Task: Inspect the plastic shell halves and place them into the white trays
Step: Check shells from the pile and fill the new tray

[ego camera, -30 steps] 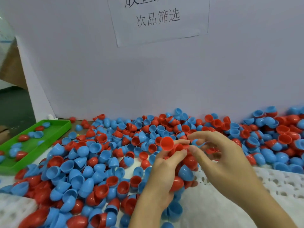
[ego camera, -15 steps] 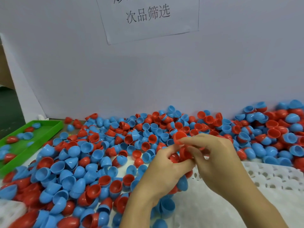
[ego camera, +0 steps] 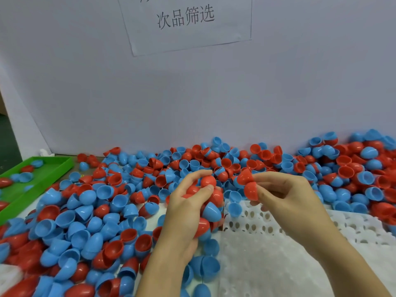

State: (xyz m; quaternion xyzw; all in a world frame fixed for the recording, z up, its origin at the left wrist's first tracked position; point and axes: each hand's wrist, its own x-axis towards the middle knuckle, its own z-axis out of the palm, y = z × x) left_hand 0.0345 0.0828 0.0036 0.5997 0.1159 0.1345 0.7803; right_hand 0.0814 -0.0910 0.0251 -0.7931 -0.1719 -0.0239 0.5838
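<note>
A big heap of red and blue plastic shell halves (ego camera: 102, 213) covers the table. My left hand (ego camera: 186, 213) is curled around several red shell halves (ego camera: 208, 182), its thumb on the top one. Just to its right, my right hand (ego camera: 285, 196) pinches two red shell halves (ego camera: 248, 185) at its fingertips, one above the other. The two hands are a little apart. A white perforated tray (ego camera: 267, 249) lies under and in front of my hands.
A green tray (ego camera: 45, 174) with a few shells sits at the far left. A white board (ego camera: 192, 93) with a paper sign (ego camera: 186, 20) stands behind the heap. More shells are piled at the right along the board.
The hands were pressed together over the red shells. Now they have separated, the right hand drawing away to the right with two red halves in its fingertips.
</note>
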